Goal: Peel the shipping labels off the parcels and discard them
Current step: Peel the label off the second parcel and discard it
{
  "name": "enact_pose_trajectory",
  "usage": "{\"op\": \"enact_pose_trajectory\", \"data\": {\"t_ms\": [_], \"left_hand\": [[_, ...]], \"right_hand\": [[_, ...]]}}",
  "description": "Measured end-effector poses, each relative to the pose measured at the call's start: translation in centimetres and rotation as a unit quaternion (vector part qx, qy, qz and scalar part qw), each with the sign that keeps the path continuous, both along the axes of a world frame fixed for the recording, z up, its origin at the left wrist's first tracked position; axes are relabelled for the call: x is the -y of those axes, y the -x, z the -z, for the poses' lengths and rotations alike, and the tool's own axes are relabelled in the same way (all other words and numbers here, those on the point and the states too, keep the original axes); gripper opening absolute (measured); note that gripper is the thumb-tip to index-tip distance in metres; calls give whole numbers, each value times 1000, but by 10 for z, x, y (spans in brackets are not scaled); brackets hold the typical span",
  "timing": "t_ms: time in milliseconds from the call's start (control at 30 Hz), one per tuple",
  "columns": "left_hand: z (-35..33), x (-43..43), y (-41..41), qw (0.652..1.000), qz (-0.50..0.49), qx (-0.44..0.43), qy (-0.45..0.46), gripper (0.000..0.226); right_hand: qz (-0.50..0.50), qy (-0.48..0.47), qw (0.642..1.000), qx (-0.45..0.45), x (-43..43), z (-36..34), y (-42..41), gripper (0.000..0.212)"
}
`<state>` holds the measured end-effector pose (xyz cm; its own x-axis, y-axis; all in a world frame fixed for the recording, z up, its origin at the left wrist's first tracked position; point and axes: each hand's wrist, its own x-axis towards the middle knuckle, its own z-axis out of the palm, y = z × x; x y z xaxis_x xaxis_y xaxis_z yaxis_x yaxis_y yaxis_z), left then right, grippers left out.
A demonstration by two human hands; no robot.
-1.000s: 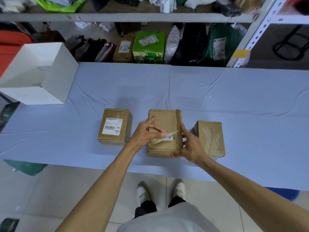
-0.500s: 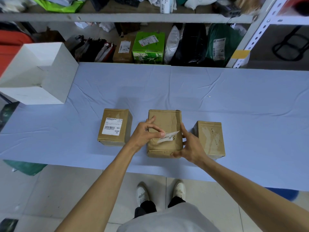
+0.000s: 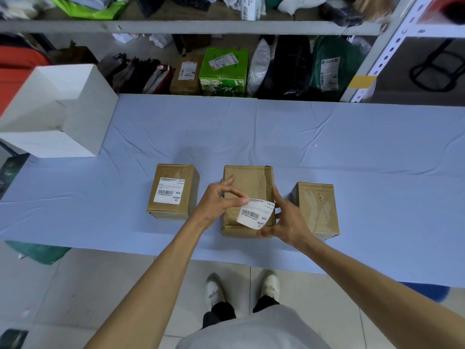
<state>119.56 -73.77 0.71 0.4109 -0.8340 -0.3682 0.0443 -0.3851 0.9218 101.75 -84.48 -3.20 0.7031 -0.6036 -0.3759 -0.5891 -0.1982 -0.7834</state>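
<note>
**Q:** Where is the label at this moment?

**Me:** The shipping label (image 3: 255,215) is lifted off the top of the middle parcel (image 3: 247,183) and curls up with its printed side toward me. My left hand (image 3: 216,205) pinches its upper left corner between thumb and forefinger, with the other fingers fanned loose. My right hand (image 3: 286,222) grips the parcel at its near right corner, fingers curled against the side and thumb at the front edge.

**Q:** Is it fully free?

**Me:** I cannot tell. Its lower right corner sits right by my right fingers and may be stuck there.

**Q:** How do you finish it cleanly?

**Me:** I'd pull low and slow, back across the parcel toward my left, not straight up, so the paper comes away whole and doesn't tear. My right hand should press the parcel onto the table (image 3: 251,132) so it doesn't rise with the pull. I'd also watch the sticky side, since it could fold onto itself or cling to my fingers.

**Q:** And then?

**Me:** I judge the open white box (image 3: 83,117) at the table's far left to be the discard spot, though nothing marks it so. The right parcel (image 3: 315,209) shows only a pale scar, so it looks done. The left parcel (image 3: 173,192) has its label on, so I'm about halfway.
</note>
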Motion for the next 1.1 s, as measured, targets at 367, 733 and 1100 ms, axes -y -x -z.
{"op": "enact_pose_trajectory", "data": {"t_ms": [367, 733, 1100], "left_hand": [[8, 0, 1, 986, -107, -99, 81, 32], [15, -11, 6, 987, -129, -54, 82, 92], [29, -31, 5, 990, -107, -68, 61, 116]], "right_hand": [[2, -9, 1000, 6, 0, 2, 1, 137], [4, -53, 994, -94, 6, 0, -13, 144], [15, 80, 983, -165, 5, -8, -39, 101]]}}
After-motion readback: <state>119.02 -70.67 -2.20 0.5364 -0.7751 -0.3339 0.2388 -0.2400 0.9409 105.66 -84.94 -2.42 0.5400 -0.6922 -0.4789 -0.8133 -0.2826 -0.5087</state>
